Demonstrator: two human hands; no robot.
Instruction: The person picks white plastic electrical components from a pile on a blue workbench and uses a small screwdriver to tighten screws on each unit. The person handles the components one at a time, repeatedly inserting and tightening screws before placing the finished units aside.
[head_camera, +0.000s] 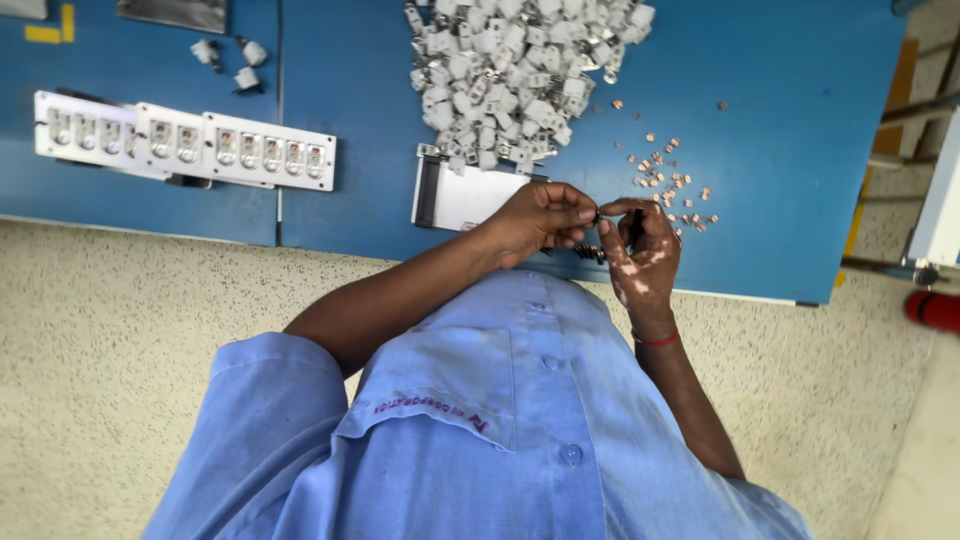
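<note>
- Fingertips of both hands meet over the near edge of the blue table: the left hand and right hand each pinch a small dark part between thumb and forefinger, right where the hands touch.
- Judging by the grip, the step in hand looks like a fitting of tiny pieces together; the part is too small to tell its exact shape.
- Such work would call for a steady pinch and careful lining up, since the pieces are small enough to slip.
- Just beyond the right hand lies a loose scatter of copper-coloured bits, shiny and rounded, spread thinly on the table.
- Farther back sits a heap of pale grey moulded housings, blocky and matte, probably plastic with some metal inserts.
- Beside the left hand rests a flat white tray with a dark strip along one side.
- Well to the left stands a long white fixture with a row of pockets, each holding a small metallic piece.
- A red band circles the right wrist.
</note>
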